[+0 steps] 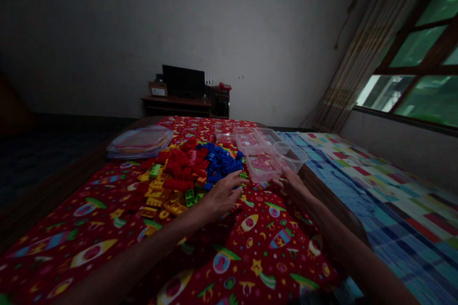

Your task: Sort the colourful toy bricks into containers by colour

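A heap of toy building blocks lies on the red patterned tablecloth (250, 248): red blocks (182, 164), blue blocks (222, 162), yellow blocks (161, 195) and a few green ones. My left hand (222, 195) rests at the near edge of the blue blocks, fingers spread and touching them. My right hand (289, 183) grips the near edge of a clear plastic container (263, 164), fingers curled on its rim. A round clear tub (291, 155) sits beside that container on the right.
More clear rectangular containers (246, 136) line up behind toward the far table edge. A stack of clear lids (141, 142) lies at the far left. A blue patchwork bed cover (375, 190) is to the right. A dark desk with a monitor (184, 83) stands by the wall.
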Demonstrator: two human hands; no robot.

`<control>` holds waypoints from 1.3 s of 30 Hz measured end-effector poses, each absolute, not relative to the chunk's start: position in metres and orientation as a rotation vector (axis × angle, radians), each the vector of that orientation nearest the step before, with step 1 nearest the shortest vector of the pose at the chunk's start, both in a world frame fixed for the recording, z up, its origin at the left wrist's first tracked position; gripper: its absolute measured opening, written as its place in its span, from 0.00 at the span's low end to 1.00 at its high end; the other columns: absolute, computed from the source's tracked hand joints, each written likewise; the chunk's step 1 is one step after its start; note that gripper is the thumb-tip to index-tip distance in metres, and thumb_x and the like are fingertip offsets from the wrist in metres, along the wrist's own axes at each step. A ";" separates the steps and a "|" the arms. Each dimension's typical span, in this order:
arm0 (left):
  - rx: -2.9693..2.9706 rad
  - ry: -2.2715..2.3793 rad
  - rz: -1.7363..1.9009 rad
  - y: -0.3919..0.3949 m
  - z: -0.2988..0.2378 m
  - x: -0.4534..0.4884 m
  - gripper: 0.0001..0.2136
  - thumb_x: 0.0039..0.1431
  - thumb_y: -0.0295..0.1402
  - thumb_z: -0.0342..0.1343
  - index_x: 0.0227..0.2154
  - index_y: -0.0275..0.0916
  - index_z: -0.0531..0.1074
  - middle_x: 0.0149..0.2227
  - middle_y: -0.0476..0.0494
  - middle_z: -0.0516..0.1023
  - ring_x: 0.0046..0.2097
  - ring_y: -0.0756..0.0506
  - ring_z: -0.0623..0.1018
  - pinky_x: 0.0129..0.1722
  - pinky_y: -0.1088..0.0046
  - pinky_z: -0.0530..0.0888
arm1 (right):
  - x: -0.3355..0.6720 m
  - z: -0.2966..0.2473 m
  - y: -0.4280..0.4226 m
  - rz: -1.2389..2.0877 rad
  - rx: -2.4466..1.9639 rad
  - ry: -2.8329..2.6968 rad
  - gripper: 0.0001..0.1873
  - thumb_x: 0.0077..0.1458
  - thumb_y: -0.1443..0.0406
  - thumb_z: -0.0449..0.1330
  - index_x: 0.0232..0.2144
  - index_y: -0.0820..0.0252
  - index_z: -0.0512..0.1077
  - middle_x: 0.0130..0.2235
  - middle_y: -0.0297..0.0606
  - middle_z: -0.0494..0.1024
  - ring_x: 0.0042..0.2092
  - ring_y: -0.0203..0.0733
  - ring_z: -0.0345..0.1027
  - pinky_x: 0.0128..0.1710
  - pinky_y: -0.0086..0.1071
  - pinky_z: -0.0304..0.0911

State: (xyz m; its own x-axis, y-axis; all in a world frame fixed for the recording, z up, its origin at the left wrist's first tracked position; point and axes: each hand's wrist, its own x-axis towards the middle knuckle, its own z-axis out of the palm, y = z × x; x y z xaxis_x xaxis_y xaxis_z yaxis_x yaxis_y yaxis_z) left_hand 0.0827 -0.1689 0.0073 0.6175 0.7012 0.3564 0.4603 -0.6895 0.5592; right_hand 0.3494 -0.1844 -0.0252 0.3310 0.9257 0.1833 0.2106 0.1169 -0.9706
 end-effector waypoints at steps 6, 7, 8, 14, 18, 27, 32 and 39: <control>2.508 0.864 0.835 -0.168 0.005 0.081 0.16 0.59 0.30 0.46 0.47 0.39 0.74 0.60 0.38 0.67 0.59 0.40 0.68 0.57 0.61 0.67 | 0.358 -0.016 -0.201 0.830 -1.446 -1.086 0.22 0.50 0.50 0.57 0.37 0.63 0.74 0.34 0.43 0.79 0.35 0.46 0.75 0.35 0.36 0.71; 2.522 0.856 0.845 -0.167 0.002 0.080 0.16 0.59 0.30 0.46 0.47 0.39 0.74 0.59 0.37 0.67 0.59 0.40 0.69 0.57 0.61 0.68 | 0.360 -0.015 -0.203 0.778 -1.482 -1.104 0.23 0.50 0.52 0.56 0.41 0.63 0.74 0.36 0.43 0.80 0.35 0.46 0.75 0.36 0.37 0.71; 2.538 0.846 0.864 -0.166 -0.001 0.080 0.16 0.60 0.31 0.46 0.47 0.39 0.74 0.59 0.37 0.67 0.59 0.40 0.69 0.57 0.60 0.68 | 0.360 -0.015 -0.205 0.693 -1.516 -1.132 0.25 0.51 0.53 0.56 0.46 0.64 0.72 0.37 0.43 0.80 0.35 0.46 0.75 0.37 0.38 0.71; 2.698 0.710 1.017 -0.151 -0.009 0.069 0.15 0.64 0.33 0.43 0.49 0.38 0.71 0.62 0.36 0.63 0.62 0.42 0.65 0.59 0.61 0.66 | 0.320 -0.010 -0.225 0.189 -1.461 -1.512 0.22 0.54 0.60 0.55 0.50 0.59 0.71 0.44 0.45 0.79 0.43 0.46 0.73 0.47 0.42 0.67; 2.778 0.794 0.980 -0.148 0.013 0.042 0.16 0.65 0.36 0.43 0.50 0.38 0.70 0.63 0.36 0.61 0.62 0.41 0.63 0.60 0.58 0.64 | 0.285 -0.013 -0.236 0.211 -1.285 -1.734 0.20 0.56 0.62 0.54 0.51 0.52 0.71 0.52 0.43 0.74 0.53 0.45 0.68 0.55 0.43 0.61; 3.106 0.728 0.569 -0.189 -0.014 0.005 0.23 0.58 0.42 0.54 0.56 0.50 0.65 0.63 0.45 0.61 0.66 0.36 0.54 0.65 0.46 0.45 | 0.225 -0.040 -0.190 0.361 -1.507 -2.040 0.38 0.61 0.51 0.49 0.67 0.61 0.44 0.67 0.56 0.46 0.68 0.57 0.33 0.62 0.55 0.42; 3.136 0.883 0.701 -0.165 -0.022 0.006 0.16 0.59 0.33 0.51 0.51 0.48 0.71 0.61 0.43 0.65 0.65 0.36 0.56 0.64 0.43 0.42 | 0.184 -0.041 -0.165 0.225 -1.545 -1.973 0.34 0.63 0.55 0.47 0.66 0.64 0.45 0.64 0.60 0.51 0.67 0.58 0.38 0.61 0.55 0.44; 3.089 1.097 0.836 -0.133 -0.003 0.005 0.19 0.59 0.36 0.49 0.54 0.44 0.68 0.64 0.41 0.59 0.65 0.36 0.57 0.64 0.44 0.44 | 0.169 -0.016 -0.141 0.130 -1.457 -1.928 0.29 0.64 0.57 0.45 0.64 0.61 0.52 0.60 0.50 0.60 0.65 0.50 0.47 0.62 0.46 0.47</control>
